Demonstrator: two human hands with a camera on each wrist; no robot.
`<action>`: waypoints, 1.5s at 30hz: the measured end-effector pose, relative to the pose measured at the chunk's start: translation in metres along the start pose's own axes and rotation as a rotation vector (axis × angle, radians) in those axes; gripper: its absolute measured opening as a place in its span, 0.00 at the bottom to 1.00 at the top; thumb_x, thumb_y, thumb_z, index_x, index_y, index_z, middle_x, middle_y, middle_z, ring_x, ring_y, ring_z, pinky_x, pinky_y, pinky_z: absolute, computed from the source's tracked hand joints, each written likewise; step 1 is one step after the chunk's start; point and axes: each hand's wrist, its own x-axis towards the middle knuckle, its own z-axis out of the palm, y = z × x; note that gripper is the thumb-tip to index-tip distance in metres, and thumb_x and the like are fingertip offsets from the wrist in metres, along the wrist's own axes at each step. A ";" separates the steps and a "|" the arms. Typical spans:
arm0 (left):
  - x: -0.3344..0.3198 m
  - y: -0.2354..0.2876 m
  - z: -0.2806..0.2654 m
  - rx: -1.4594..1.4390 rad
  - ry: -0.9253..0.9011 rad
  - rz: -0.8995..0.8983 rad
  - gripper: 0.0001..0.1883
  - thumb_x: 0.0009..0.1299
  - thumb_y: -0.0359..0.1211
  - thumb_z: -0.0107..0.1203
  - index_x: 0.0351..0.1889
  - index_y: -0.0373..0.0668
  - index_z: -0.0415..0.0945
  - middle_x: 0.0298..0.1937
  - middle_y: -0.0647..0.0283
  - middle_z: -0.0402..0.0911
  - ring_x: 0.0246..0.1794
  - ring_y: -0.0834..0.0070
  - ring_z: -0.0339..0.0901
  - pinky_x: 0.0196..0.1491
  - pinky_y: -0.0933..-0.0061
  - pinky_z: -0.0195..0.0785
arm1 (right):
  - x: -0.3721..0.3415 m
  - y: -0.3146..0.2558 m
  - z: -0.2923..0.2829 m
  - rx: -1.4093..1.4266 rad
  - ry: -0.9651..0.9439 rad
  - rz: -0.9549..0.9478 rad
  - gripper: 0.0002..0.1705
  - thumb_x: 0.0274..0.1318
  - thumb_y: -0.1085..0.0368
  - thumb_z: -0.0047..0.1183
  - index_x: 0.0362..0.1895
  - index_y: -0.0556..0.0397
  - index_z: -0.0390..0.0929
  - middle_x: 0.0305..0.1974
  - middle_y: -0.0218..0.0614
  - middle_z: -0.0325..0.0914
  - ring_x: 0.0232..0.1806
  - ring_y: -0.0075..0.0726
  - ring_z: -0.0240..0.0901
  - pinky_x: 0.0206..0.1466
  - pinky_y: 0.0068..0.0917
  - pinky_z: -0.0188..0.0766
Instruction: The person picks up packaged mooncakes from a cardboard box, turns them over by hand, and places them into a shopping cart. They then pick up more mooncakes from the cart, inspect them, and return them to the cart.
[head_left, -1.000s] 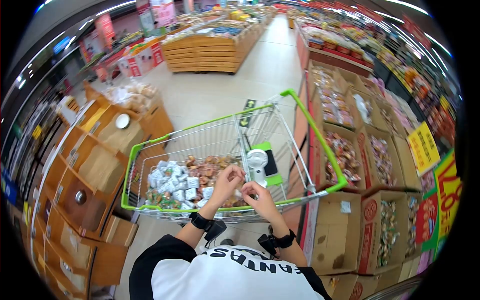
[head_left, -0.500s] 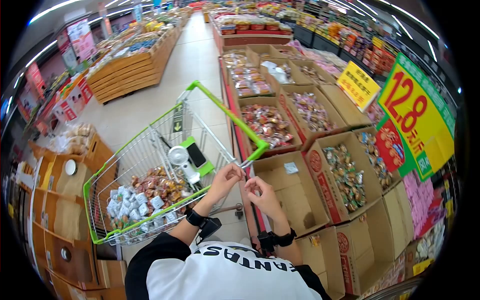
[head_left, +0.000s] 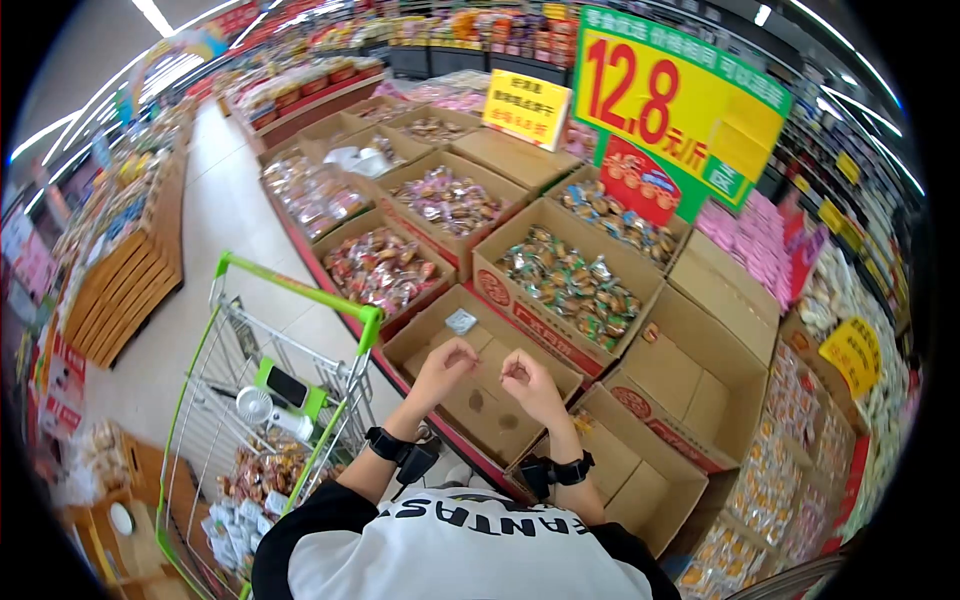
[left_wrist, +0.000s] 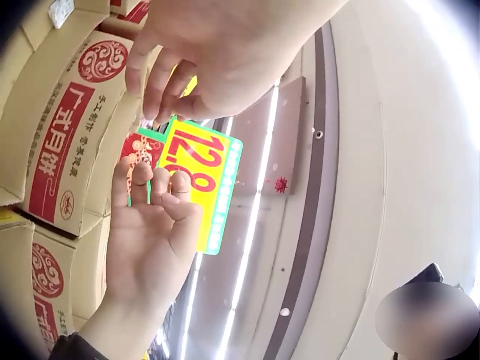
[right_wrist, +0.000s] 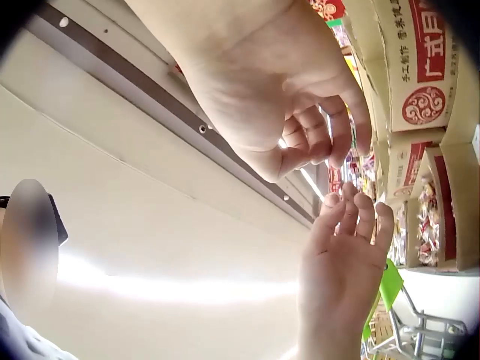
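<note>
Both hands hang in front of the body, loosely curled and holding nothing. My left hand (head_left: 447,372) is over a cardboard box (head_left: 500,440) with a small white packet (head_left: 461,321) and dark stains on its floor. A short gap to its right, my right hand (head_left: 531,388) hovers near that box's right side. In the left wrist view the left hand (left_wrist: 217,60) fills the top, with the right hand (left_wrist: 150,232) below it, palm showing. The right wrist view shows bent fingers on the right hand (right_wrist: 277,97), and the left hand (right_wrist: 341,277) lower down.
At left stands a shopping cart (head_left: 310,292) with a green handle, a phone (head_left: 288,387), a white fan (head_left: 256,405) and wrapped packets. Boxes of wrapped snacks (head_left: 570,285) line the display ahead, under a 12.8 price sign (head_left: 680,100). Wooden shelves (head_left: 110,550) stand at lower left.
The view has swung right from the cart to the boxes, so the cart now sits at left. Both hands stay raised, loosely curled and without anything in them.
</note>
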 end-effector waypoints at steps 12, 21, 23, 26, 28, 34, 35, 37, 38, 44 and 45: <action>0.034 -0.026 0.024 -0.055 -0.328 -0.028 0.03 0.60 0.23 0.43 0.31 0.37 0.66 0.30 0.65 0.71 0.32 0.80 0.69 0.38 0.82 0.62 | -0.027 -0.008 -0.042 -0.211 0.334 0.004 0.03 0.46 0.74 0.45 0.28 0.56 0.66 0.25 0.26 0.64 0.29 0.16 0.62 0.31 0.15 0.60; 0.045 -0.041 0.032 0.085 -0.421 0.041 0.10 0.53 0.18 0.46 0.31 0.42 0.67 0.30 0.71 0.68 0.36 0.84 0.66 0.37 0.82 0.61 | -0.066 -0.050 -0.087 -0.449 0.595 0.025 0.09 0.43 0.79 0.44 0.31 0.55 0.68 0.28 0.28 0.68 0.32 0.20 0.65 0.35 0.16 0.62; 0.050 -0.038 0.032 0.075 -0.440 0.072 0.10 0.52 0.18 0.47 0.31 0.41 0.67 0.30 0.71 0.68 0.35 0.84 0.66 0.38 0.82 0.61 | -0.072 -0.058 -0.102 -0.588 0.644 -0.031 0.10 0.41 0.80 0.42 0.31 0.55 0.68 0.27 0.30 0.68 0.31 0.21 0.66 0.35 0.17 0.63; 0.063 -0.033 0.035 0.053 -0.442 0.139 0.09 0.52 0.18 0.47 0.30 0.41 0.68 0.29 0.70 0.69 0.34 0.83 0.66 0.39 0.82 0.60 | -0.073 -0.078 -0.115 -0.666 0.697 -0.066 0.10 0.40 0.80 0.41 0.30 0.56 0.69 0.27 0.31 0.69 0.31 0.23 0.67 0.37 0.17 0.63; 0.073 -0.027 0.037 0.034 -0.429 0.174 0.08 0.52 0.19 0.46 0.29 0.40 0.68 0.28 0.70 0.69 0.33 0.82 0.66 0.39 0.82 0.59 | -0.071 -0.093 -0.119 -0.675 0.725 -0.072 0.11 0.39 0.81 0.41 0.30 0.56 0.69 0.27 0.32 0.70 0.32 0.23 0.67 0.38 0.18 0.64; 0.100 -0.015 0.047 0.062 -0.437 0.223 0.07 0.52 0.19 0.47 0.28 0.39 0.68 0.27 0.69 0.71 0.32 0.82 0.68 0.38 0.81 0.60 | -0.052 -0.122 -0.114 -0.825 0.695 -0.121 0.10 0.39 0.80 0.41 0.30 0.57 0.68 0.27 0.33 0.71 0.33 0.25 0.68 0.39 0.20 0.65; 0.106 -0.023 0.048 0.069 -0.451 0.216 0.07 0.52 0.19 0.47 0.27 0.39 0.68 0.28 0.69 0.71 0.32 0.82 0.67 0.38 0.82 0.60 | -0.049 -0.121 -0.114 -0.833 0.670 -0.120 0.10 0.39 0.80 0.42 0.30 0.57 0.69 0.27 0.32 0.71 0.32 0.25 0.68 0.39 0.20 0.65; 0.114 -0.040 0.050 0.099 -0.471 0.187 0.07 0.52 0.19 0.48 0.27 0.39 0.69 0.27 0.68 0.71 0.31 0.82 0.68 0.37 0.82 0.61 | -0.043 -0.113 -0.117 -0.801 0.648 -0.086 0.10 0.40 0.80 0.42 0.30 0.57 0.69 0.27 0.32 0.71 0.32 0.24 0.68 0.38 0.20 0.65; 0.119 -0.049 0.051 0.125 -0.486 0.162 0.07 0.52 0.19 0.48 0.27 0.40 0.69 0.27 0.68 0.71 0.30 0.82 0.68 0.36 0.82 0.61 | -0.041 -0.107 -0.119 -0.774 0.621 -0.056 0.09 0.40 0.79 0.43 0.30 0.57 0.69 0.27 0.31 0.71 0.32 0.24 0.68 0.38 0.20 0.65; 0.152 -0.068 0.046 0.170 -0.491 0.116 0.07 0.52 0.19 0.49 0.29 0.38 0.70 0.26 0.67 0.73 0.28 0.84 0.69 0.33 0.84 0.63 | -0.023 -0.069 -0.139 -0.714 0.476 -0.022 0.09 0.40 0.78 0.44 0.30 0.56 0.70 0.26 0.29 0.70 0.31 0.22 0.67 0.36 0.19 0.64; 0.157 -0.063 0.046 0.184 -0.458 0.129 0.06 0.51 0.20 0.51 0.26 0.39 0.70 0.25 0.66 0.75 0.27 0.82 0.71 0.32 0.81 0.64 | -0.019 -0.063 -0.144 -0.715 0.475 -0.024 0.09 0.40 0.78 0.44 0.30 0.56 0.70 0.26 0.29 0.70 0.31 0.22 0.67 0.36 0.19 0.64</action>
